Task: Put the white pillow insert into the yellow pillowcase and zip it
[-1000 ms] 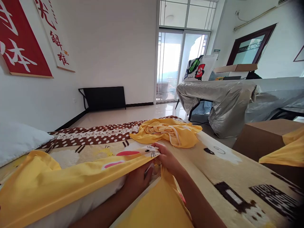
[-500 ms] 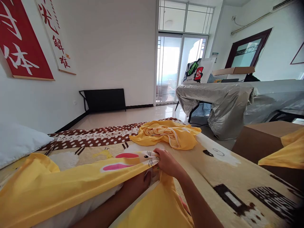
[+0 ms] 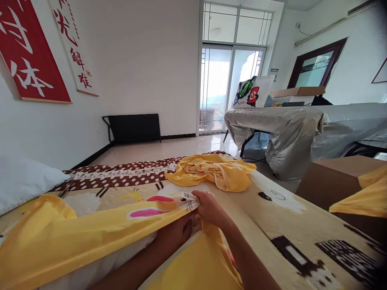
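A yellow pillowcase [image 3: 90, 229] with a printed rabbit stretches across the lower part of the head view. My right hand [image 3: 208, 207] is closed on its bunched fabric, right at the rabbit's nose. Just below and left of it is my left hand [image 3: 184, 227], reaching in between the folds of the case. The thumb side shows, but its other fingers are hidden by the cloth. White padded material, seemingly a pillow [image 3: 111, 259], shows under the yellow cloth along my left forearm.
A crumpled yellow cloth [image 3: 211, 173] lies farther back on the patterned blanket [image 3: 256, 217]. A white pillow [image 3: 27, 179] sits at left. On the right stands a cardboard box [image 3: 335, 173] with yellow cloth over it, before a table under silver sheeting [image 3: 290, 141].
My right hand and the gripped fabric have shifted slightly to the left. The view has tilted up a little. Both hands otherwise keep their places.
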`<state>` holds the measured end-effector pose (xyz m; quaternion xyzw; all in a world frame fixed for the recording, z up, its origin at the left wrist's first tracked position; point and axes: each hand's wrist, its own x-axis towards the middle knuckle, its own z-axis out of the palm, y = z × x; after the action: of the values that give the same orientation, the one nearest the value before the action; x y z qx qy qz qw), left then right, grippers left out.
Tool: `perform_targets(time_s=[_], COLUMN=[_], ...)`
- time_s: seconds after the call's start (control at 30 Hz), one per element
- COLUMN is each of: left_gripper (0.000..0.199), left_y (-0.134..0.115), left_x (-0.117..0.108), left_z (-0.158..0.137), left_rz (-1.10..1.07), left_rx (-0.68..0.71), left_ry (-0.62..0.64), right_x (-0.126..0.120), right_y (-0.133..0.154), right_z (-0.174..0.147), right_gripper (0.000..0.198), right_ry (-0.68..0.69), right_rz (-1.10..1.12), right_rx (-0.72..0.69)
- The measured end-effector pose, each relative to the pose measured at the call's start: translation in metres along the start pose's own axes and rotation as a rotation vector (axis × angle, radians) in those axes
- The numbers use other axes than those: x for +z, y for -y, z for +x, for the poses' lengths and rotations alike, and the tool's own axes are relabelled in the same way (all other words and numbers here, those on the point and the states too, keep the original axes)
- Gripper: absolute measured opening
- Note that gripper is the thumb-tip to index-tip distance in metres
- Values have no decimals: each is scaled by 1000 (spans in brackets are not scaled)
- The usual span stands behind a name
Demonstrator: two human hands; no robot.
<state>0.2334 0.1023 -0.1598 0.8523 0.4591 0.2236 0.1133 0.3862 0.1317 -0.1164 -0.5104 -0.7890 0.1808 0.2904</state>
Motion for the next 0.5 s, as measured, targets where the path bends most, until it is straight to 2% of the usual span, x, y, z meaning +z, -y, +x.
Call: perform_targets(time_s=[0.23, 0.37, 0.5], left_gripper=[49, 46, 45], left_y=[0, -1, -7], left_x=[1, 1, -5], left_z=[-2, -5, -8], left_rz=[-65, -132, -314], left_rx=[-20, -133, -233], left_ry=[-52, -102, -129], right_x=[2, 3, 4], right_y=[-2, -4, -5], right_z=[0, 0, 2], right_gripper=[14, 16, 17], right_ry=[3, 6, 18], right_rz=[64, 46, 47], right_rx=[17, 8, 5])
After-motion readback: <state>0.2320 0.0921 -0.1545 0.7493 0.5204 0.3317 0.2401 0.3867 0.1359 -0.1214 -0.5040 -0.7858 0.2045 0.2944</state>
